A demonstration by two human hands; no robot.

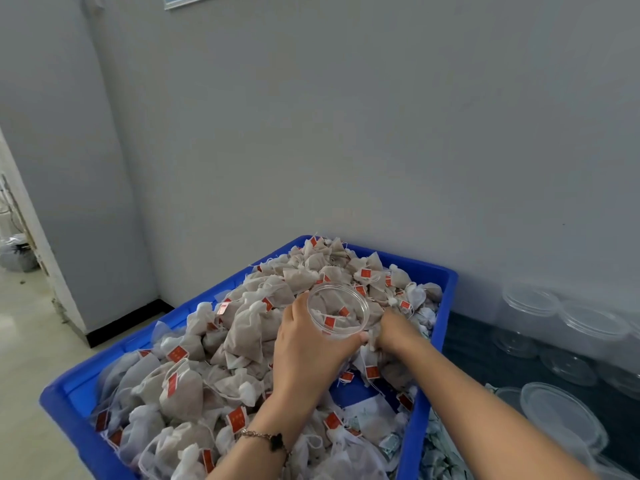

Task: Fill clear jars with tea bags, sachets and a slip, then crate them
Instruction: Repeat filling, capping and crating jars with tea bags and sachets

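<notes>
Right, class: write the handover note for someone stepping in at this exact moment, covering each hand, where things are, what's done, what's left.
Left hand grips the clear jar, open, above the blue crate of tea bags.
Right hand grasps tea bags beside the jar.
Done: a few tea bags are in the jar.
Left: more bags, sachets, slip, then crating. Empty jars and lids wait on the right.

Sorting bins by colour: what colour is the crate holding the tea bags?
Blue crate, clearest in the head view.
</notes>
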